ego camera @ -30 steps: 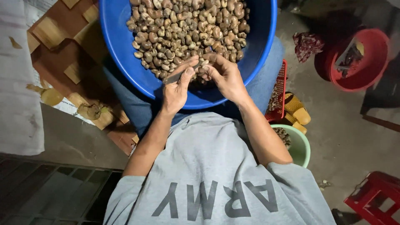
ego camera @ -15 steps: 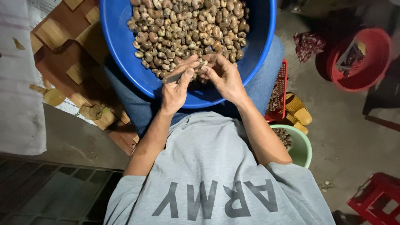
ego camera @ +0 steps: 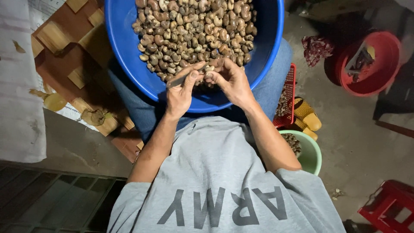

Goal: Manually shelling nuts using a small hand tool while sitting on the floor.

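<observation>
Blue basin (ego camera: 129, 64) on lap (ego camera: 276, 82), apparently.

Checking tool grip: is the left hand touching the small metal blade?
Touching. The head view shows the left hand closed around the small metal blade, thumb pressed on it.

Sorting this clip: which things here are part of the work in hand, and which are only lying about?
In use:
left hand with a small tool
right hand with a nut
blue basin of nuts

Lying about:
red tub
red stool
yellow sandals
green bowl
</observation>
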